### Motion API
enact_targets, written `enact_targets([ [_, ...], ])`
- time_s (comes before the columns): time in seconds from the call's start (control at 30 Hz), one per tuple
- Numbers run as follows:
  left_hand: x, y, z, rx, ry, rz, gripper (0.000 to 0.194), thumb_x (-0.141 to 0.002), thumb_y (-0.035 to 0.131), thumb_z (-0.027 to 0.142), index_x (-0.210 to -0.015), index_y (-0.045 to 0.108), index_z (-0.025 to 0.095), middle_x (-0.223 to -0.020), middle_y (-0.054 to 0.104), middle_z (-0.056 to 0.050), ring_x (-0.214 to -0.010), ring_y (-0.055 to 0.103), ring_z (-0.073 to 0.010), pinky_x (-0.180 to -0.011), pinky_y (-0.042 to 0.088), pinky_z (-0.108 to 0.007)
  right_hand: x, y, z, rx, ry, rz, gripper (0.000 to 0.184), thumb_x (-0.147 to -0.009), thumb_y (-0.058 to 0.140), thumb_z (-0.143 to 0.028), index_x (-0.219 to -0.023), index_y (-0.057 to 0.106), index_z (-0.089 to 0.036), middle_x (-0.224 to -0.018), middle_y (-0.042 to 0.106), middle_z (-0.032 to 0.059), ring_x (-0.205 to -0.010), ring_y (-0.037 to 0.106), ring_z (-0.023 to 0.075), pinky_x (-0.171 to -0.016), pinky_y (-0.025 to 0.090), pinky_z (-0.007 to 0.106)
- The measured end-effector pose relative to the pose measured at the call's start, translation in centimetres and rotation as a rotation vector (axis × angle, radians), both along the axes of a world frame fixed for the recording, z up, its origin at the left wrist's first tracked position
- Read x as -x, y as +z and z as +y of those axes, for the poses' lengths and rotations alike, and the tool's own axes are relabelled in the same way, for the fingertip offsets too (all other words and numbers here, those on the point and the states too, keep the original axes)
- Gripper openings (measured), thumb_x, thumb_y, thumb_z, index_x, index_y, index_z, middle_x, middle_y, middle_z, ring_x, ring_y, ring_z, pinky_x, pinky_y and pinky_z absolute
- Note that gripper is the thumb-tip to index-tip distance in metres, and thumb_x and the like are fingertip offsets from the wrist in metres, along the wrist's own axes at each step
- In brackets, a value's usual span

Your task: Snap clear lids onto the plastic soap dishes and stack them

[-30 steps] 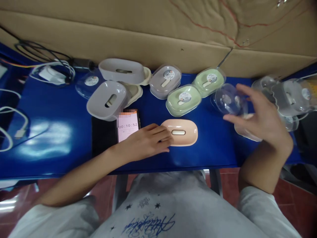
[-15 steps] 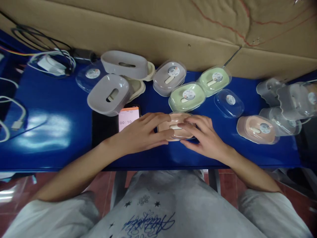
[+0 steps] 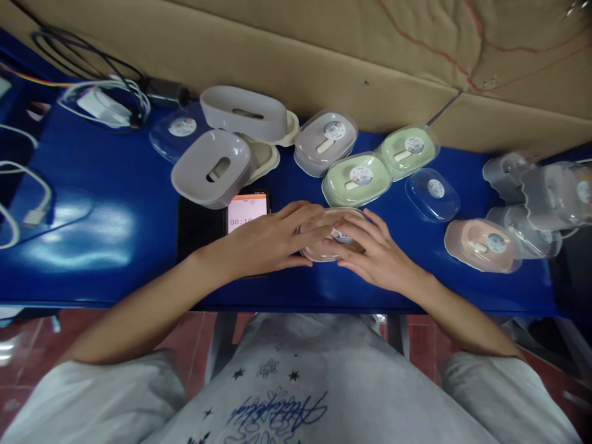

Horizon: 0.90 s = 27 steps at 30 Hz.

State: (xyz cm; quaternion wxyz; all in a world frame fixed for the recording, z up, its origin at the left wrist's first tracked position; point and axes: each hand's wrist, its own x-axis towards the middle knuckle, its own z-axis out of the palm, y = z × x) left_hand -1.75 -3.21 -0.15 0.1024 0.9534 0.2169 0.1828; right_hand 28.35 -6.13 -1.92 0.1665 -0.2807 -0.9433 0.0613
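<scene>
In front of me lies a peach oval plastic box [image 3: 319, 250], its clear lid on and a round sticker partly covered by fingers. My left hand [image 3: 271, 239] grips the box from the left, fingers over the top and thumb at the near edge. From the other side my right hand [image 3: 386, 254] does the same, its fingers lying across the lid near the sticker. Just behind stands a green lidded box [image 3: 377, 179], with a second green box [image 3: 404, 157] touching it. A loose clear lid [image 3: 428, 200] rests to their right.
A phone [image 3: 238, 216] showing a timer lies left of my left hand. Grey oval boxes [image 3: 189, 179] and a grey lidded box [image 3: 309, 151] stand behind. At right are a peach lidded box [image 3: 476, 228] and translucent containers [image 3: 536, 191]. Cables [image 3: 69, 92] lie at left.
A clear lid with a sticker now shows on the peach box under my hands. My right fingers have shifted left over it. The whole view has tilted slightly.
</scene>
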Motion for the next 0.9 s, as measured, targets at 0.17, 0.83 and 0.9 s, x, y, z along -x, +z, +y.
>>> enact_targets([
  [0.17,-0.01,-0.05,0.11,-0.030,-0.013,0.002,0.096,-0.090,0.093,0.029,-0.168,0.039,0.016,-0.150,0.060,-0.023,-0.134,0.062,-0.0366,-0.114,0.058,-0.053,-0.12,-0.26,0.00,-0.032,0.019,-0.013,0.054,-0.111,0.066,-0.030,-0.162,0.053,-0.032,-0.161,0.061,0.0080,-0.157,0.048,0.0277,-0.136,0.028,0.061],
  [0.83,0.12,-0.51,0.09,-0.006,-0.018,0.020,0.078,-0.094,0.089,0.031,-0.159,0.046,0.018,-0.153,0.058,-0.021,-0.138,0.060,-0.0364,-0.114,0.059,-0.052,-0.50,0.42,-0.07,0.059,0.022,-0.111,0.062,-0.109,0.068,-0.030,-0.166,0.048,-0.041,-0.173,0.048,0.0059,-0.166,0.032,0.0348,-0.131,0.034,0.067],
  [0.9,0.04,-0.65,0.08,-0.001,-0.017,0.001,0.082,-0.094,0.090,0.030,-0.160,0.044,0.018,-0.153,0.058,-0.021,-0.138,0.060,-0.0370,-0.114,0.059,-0.052,-0.61,0.50,-0.02,0.054,0.027,-0.120,0.065,-0.109,0.068,-0.028,-0.168,0.045,-0.043,-0.174,0.047,0.0050,-0.166,0.033,0.0343,-0.130,0.035,0.067],
])
